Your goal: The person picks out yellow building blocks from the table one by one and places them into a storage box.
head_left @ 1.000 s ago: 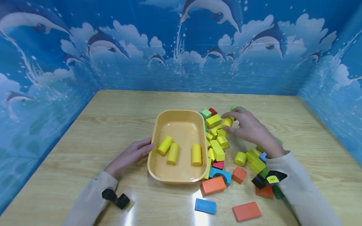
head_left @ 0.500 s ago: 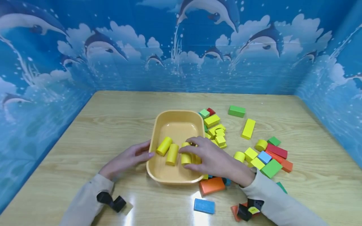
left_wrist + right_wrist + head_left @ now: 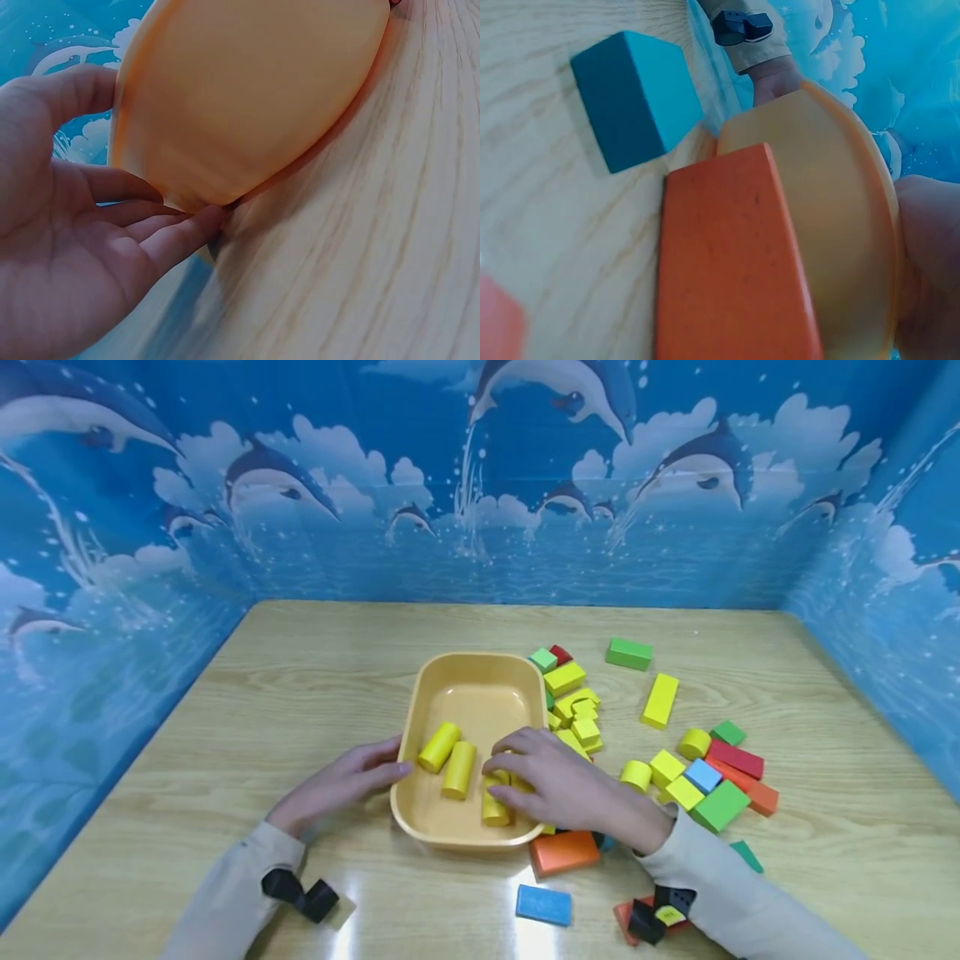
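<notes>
A tan plastic tray (image 3: 468, 672) stands mid-table. My left hand (image 3: 352, 779) steadies its left side, thumb at the rim; the left wrist view shows the fingers of the left hand (image 3: 82, 225) against the outer wall. Over the tray's right rim reaches my right hand (image 3: 551, 777), its fingers and thumb round a yellow cylinder block (image 3: 495, 810) low over the tray floor. Two further yellow cylinders (image 3: 439, 747) lie in the tray's left half. Another one at the right is mostly hidden behind the right hand.
Yellow blocks (image 3: 564, 678) crowd the tray's right side. An orange block (image 3: 565, 853) and a blue block (image 3: 543, 905) lie in front. Mixed coloured blocks (image 3: 720, 806) are grouped farther right, with a green block (image 3: 628, 653) towards the back. A dolphin-print curtain (image 3: 480, 527) surrounds the table.
My right hand has carried a yellow cylinder from the block pile leftwards into the tray, then shifted it slightly towards the front. The left hand stays at the tray's side.
</notes>
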Motion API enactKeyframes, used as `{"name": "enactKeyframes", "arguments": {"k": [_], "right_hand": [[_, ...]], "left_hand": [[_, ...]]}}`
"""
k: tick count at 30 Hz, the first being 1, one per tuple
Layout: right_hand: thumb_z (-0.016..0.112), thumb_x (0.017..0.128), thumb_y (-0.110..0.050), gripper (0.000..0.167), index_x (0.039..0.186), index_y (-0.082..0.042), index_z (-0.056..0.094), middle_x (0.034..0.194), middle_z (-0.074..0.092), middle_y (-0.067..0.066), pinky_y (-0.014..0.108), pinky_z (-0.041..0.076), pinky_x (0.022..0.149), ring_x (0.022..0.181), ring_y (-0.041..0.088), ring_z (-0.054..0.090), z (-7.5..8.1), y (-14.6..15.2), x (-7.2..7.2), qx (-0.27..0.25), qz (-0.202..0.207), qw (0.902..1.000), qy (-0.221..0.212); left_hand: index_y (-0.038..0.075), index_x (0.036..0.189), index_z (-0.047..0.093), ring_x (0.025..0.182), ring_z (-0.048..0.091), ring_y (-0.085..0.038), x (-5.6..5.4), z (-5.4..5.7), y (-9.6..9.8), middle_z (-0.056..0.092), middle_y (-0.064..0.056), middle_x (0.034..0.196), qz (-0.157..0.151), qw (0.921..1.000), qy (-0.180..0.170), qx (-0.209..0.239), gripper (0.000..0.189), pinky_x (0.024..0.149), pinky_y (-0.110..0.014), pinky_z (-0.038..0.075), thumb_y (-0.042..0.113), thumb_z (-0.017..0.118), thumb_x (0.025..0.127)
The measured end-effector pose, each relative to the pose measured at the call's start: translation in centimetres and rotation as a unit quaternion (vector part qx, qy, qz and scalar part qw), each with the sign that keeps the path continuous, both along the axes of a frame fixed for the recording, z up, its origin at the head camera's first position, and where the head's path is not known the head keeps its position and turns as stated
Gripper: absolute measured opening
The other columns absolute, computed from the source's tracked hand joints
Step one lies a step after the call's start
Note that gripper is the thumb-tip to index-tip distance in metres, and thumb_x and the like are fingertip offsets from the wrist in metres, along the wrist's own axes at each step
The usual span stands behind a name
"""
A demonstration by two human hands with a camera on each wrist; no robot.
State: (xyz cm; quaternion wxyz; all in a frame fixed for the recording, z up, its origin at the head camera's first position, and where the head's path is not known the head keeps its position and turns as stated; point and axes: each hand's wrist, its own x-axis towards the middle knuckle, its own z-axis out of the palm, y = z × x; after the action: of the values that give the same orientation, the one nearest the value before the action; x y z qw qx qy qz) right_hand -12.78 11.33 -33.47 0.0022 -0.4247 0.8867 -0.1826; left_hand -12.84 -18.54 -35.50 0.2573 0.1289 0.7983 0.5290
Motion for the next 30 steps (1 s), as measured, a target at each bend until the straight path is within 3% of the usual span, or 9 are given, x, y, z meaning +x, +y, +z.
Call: {"name": "enactKeyframes", "arguments": {"k": [3,6,8,11,13,17,19,21,30], "right_hand": [[0.061,0.096,-0.028,0.027,0.115,-0.012,0.069,0.119,0.062,0.006,0.042,0.046,0.098,0.113,0.023,0.054,0.6,0.5,-0.5,-0.018,0.0,0.9998,-0.006],[0.066,0.092,-0.021,0.022,0.112,-0.011,0.069,0.114,0.065,0.003,0.04,0.052,0.092,0.109,0.021,0.058,2.2,2.2,-1.4,-0.062,-0.03,0.9976,0.004],[0.069,0.09,-0.015,0.021,0.11,-0.01,0.069,0.112,0.066,0.004,0.044,0.052,0.09,0.107,0.023,0.059,3.3,4.1,-2.4,-0.086,-0.069,0.9938,0.015],[0.072,0.087,-0.014,0.034,0.12,-0.007,0.064,0.123,0.062,0.013,0.053,0.05,0.091,0.115,0.033,0.054,4.7,7.5,-4.1,-0.06,-0.156,0.9858,-0.017],[0.073,0.087,-0.018,0.05,0.131,-0.003,0.055,0.134,0.051,0.023,0.061,0.044,0.094,0.122,0.043,0.045,4.8,9.8,-5.4,0.0,-0.213,0.9746,-0.069],[0.077,0.083,-0.029,0.081,0.144,0.002,0.035,0.144,0.025,0.036,0.07,0.034,0.098,0.127,0.055,0.028,3.6,13.3,-7.5,0.117,-0.295,0.9314,-0.179],[0.08,0.079,-0.031,0.09,0.146,0.002,0.029,0.144,0.021,0.038,0.071,0.034,0.097,0.126,0.056,0.026,2.6,14.4,-8.2,0.143,-0.316,0.9137,-0.211],[0.081,0.078,-0.032,0.095,0.147,0.002,0.026,0.143,0.02,0.038,0.071,0.033,0.097,0.125,0.056,0.026,1.8,15.1,-8.6,0.148,-0.327,0.9049,-0.229],[0.076,0.082,-0.039,0.088,0.143,0.005,0.033,0.141,0.027,0.038,0.068,0.033,0.1,0.125,0.054,0.031,0.5,16.3,-9.3,0.134,-0.31,0.9154,-0.219]], "left_hand": [[0.008,0.151,0.028,0.139,0.032,-0.035,0.1,-0.1,0.0,0.031,-0.015,0.154,0.002,1.0,0.0,0.003,0.067,0.114,-0.057,0.02,0.04,0.052,0.098],[0.008,0.151,0.029,0.138,0.034,-0.033,0.1,-0.3,0.1,0.034,-0.014,0.153,-0.003,1.0,0.001,0.008,0.066,0.114,-0.055,0.022,0.039,0.052,0.098],[0.009,0.151,0.03,0.139,0.034,-0.032,0.0,-0.3,0.2,0.034,-0.013,0.153,-0.003,1.0,0.002,0.008,0.064,0.114,-0.055,0.022,0.039,0.052,0.098],[0.01,0.151,0.03,0.139,0.034,-0.032,-0.1,-0.4,0.2,0.034,-0.012,0.153,-0.001,1.0,-0.001,0.009,0.063,0.114,-0.055,0.021,0.039,0.051,0.098],[0.011,0.151,0.031,0.138,0.034,-0.031,-0.2,-0.5,0.1,0.034,-0.011,0.153,0.001,0.9999,-0.003,0.011,0.063,0.114,-0.054,0.021,0.038,0.052,0.099],[0.009,0.15,0.031,0.137,0.036,-0.031,-0.3,-0.5,-0.2,0.037,-0.012,0.152,0.004,0.9998,-0.01,0.014,0.062,0.114,-0.053,0.022,0.038,0.052,0.099],[0.008,0.15,0.032,0.136,0.038,-0.031,-0.2,-0.6,-0.2,0.04,-0.012,0.15,0.006,0.9997,-0.018,0.015,0.062,0.114,-0.053,0.023,0.038,0.051,0.099],[0.007,0.149,0.033,0.134,0.041,-0.031,-0.2,-0.6,-0.3,0.043,-0.013,0.148,0.008,0.9996,-0.024,0.013,0.062,0.114,-0.054,0.023,0.038,0.051,0.099],[0.008,0.148,0.037,0.133,0.043,-0.028,-0.2,-0.2,-0.2,0.047,-0.011,0.145,0.007,0.9994,-0.03,0.013,0.061,0.114,-0.053,0.025,0.04,0.051,0.099]]}}
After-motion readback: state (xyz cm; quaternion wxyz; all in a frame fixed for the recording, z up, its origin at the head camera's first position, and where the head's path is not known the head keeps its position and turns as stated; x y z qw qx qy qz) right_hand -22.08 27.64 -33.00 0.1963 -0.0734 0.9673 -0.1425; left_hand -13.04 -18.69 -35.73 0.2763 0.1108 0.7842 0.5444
